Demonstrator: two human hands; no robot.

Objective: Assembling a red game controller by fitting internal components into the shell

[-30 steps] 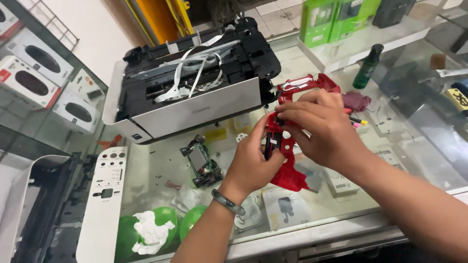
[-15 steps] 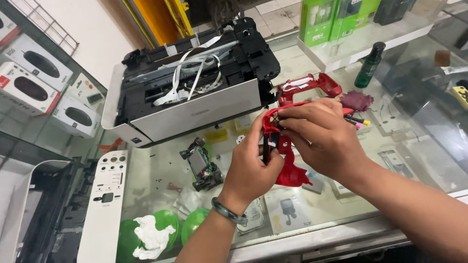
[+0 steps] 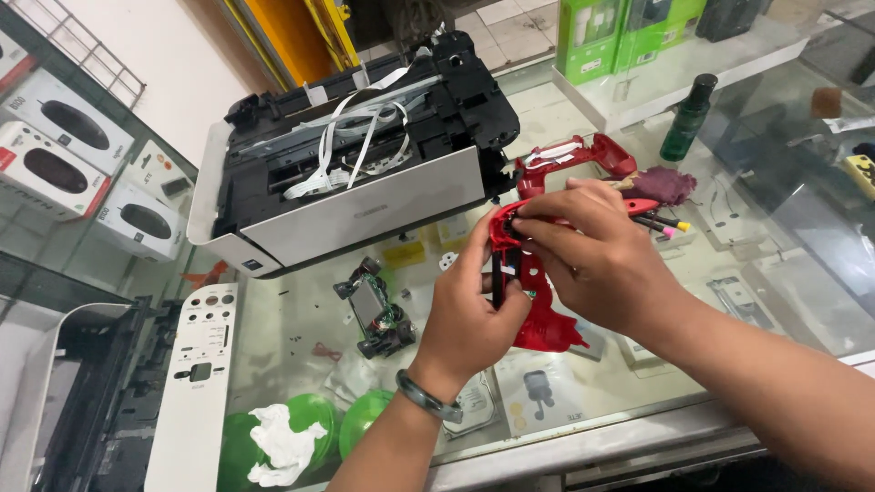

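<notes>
Hands at frame centre — left hand [image 3: 474,305] grips red plastic controller shell [image 3: 538,314]; right hand [image 3: 592,251] pinches its top edge. Fitting step under way, judged; next needs steady fingertip alignment.

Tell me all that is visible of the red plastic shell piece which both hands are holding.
The red plastic shell piece looks glossy and curved, with a horn-like grip pointing down-right. It is held above the glass counter. The left hand grips its left edge; the right hand covers its top. A black part shows between the fingers.
</notes>
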